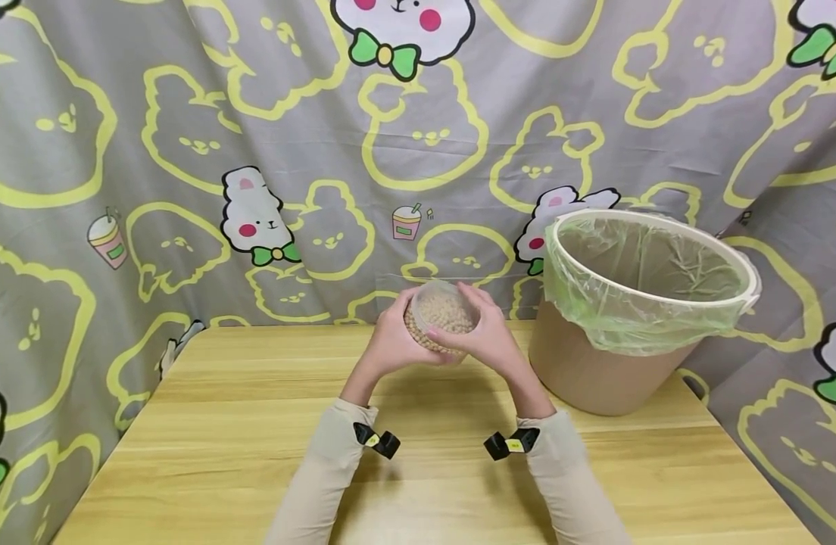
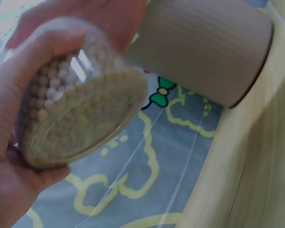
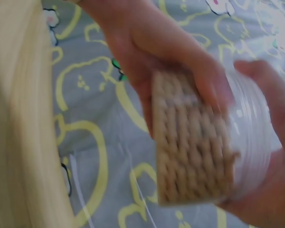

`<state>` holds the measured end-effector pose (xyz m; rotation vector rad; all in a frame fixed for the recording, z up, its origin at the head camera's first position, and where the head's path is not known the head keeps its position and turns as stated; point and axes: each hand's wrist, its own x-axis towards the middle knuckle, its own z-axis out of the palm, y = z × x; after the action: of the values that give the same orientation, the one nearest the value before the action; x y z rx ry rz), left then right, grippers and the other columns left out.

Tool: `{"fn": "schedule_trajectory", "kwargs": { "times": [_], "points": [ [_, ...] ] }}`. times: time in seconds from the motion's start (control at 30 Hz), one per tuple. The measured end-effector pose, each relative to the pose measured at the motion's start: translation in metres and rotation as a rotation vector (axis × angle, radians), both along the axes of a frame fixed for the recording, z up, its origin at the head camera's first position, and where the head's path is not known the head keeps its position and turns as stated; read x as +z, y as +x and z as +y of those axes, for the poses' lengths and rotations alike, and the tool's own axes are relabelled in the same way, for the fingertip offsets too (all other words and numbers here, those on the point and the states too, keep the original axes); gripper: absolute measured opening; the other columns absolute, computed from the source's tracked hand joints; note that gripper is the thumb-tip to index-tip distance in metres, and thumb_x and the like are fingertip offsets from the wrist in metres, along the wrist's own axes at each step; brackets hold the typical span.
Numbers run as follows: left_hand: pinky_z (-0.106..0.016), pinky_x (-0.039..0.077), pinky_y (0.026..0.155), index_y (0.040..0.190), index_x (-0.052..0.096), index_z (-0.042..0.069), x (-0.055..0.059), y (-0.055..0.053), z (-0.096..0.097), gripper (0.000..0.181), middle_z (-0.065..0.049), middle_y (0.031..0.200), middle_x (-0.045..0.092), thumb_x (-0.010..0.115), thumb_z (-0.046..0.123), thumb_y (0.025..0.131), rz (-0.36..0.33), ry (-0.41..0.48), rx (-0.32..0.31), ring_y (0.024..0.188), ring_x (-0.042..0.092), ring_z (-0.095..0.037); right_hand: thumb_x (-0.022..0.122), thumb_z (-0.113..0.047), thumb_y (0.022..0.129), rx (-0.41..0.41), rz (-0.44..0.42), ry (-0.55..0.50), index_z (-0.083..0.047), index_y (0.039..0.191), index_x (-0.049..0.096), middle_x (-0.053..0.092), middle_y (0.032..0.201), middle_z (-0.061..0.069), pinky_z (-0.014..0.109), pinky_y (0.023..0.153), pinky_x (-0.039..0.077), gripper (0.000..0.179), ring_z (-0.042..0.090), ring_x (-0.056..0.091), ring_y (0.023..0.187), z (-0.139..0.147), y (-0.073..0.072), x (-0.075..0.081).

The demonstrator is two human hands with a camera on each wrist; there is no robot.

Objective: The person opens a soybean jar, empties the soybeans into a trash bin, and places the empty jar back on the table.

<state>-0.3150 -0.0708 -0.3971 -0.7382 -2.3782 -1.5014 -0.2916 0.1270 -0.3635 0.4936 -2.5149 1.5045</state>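
Observation:
My two hands hold a clear plastic jar (image 1: pixel 440 312) filled with small round beige pieces that look like dried beans. It is raised over the far part of the table, its clear lid (image 1: pixel 447 297) tilted up toward the head camera. Fingers of my left hand (image 1: pixel 399 337) curl round the jar's body; its thumb lies along the side in the left wrist view, where the jar's flat base (image 2: pixel 88 118) shows. My right hand (image 1: pixel 482 325) grips the lid end, thumb across the near rim. The right wrist view blurs the beige filling (image 3: pixel 194 142) into streaks.
A tall beige bin (image 1: pixel 605 371) lined with a thin green bag (image 1: pixel 595 310) stands at the table's right rear, close to my right forearm. Behind the wooden table (image 1: pixel 241 424) hangs a grey patterned curtain (image 1: pixel 309 136). Each wrist carries a small black camera.

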Motion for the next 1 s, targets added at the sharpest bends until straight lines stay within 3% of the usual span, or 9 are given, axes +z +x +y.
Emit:
{"fn": "schedule_trajectory", "kwargs": {
  "times": [0.17,0.33,0.5,0.73,1.0],
  "points": [
    [-0.042,0.052,0.098,0.147,0.047,0.018,-0.001,-0.004,-0.008,0.107,-0.004,0.132,0.06,0.101,0.021,0.054,-0.04,0.019,-0.157,0.118,0.059,-0.022,0.092,-0.025,0.071,0.171,0.08,0.069,-0.008,0.155,0.043,0.041,0.159,0.014,0.058,0.114,0.04,0.099,0.036,0.042,0.143,0.017,-0.004,0.003],
    [-0.042,0.052,0.101,0.148,0.045,0.016,0.001,-0.005,-0.011,0.107,-0.004,0.134,0.058,0.1,0.014,0.056,-0.067,0.049,-0.232,0.119,0.058,-0.022,0.092,-0.023,0.071,0.215,0.104,0.084,-0.01,0.154,0.045,0.042,0.159,0.014,0.058,0.113,0.042,0.097,0.036,0.043,0.143,0.021,-0.006,0.005],
    [-0.042,0.051,0.102,0.149,0.046,0.019,-0.001,-0.007,-0.013,0.108,-0.004,0.134,0.058,0.099,0.012,0.055,-0.086,0.065,-0.27,0.119,0.058,-0.022,0.092,-0.022,0.07,0.233,0.115,0.073,-0.012,0.154,0.046,0.043,0.158,0.013,0.056,0.11,0.044,0.096,0.035,0.046,0.139,0.022,-0.007,0.003],
    [-0.037,0.051,0.102,0.148,0.048,0.015,-0.001,-0.009,-0.018,0.104,-0.009,0.136,0.059,0.1,0.017,0.058,-0.101,0.12,-0.293,0.121,0.057,-0.023,0.087,-0.013,0.076,0.299,0.069,-0.096,-0.007,0.153,0.046,0.043,0.16,0.012,0.056,0.116,0.033,0.087,0.031,0.038,0.146,0.029,-0.01,0.001],
    [-0.028,0.046,0.106,0.147,0.049,0.015,0.005,-0.011,-0.03,0.101,-0.007,0.145,0.056,0.099,0.015,0.059,-0.03,0.175,-0.26,0.128,0.053,-0.022,0.086,-0.018,0.078,0.264,0.063,-0.093,-0.01,0.154,0.045,0.041,0.161,0.01,0.056,0.12,0.028,0.087,0.028,0.034,0.15,0.033,-0.011,0.001]
  ]
}}
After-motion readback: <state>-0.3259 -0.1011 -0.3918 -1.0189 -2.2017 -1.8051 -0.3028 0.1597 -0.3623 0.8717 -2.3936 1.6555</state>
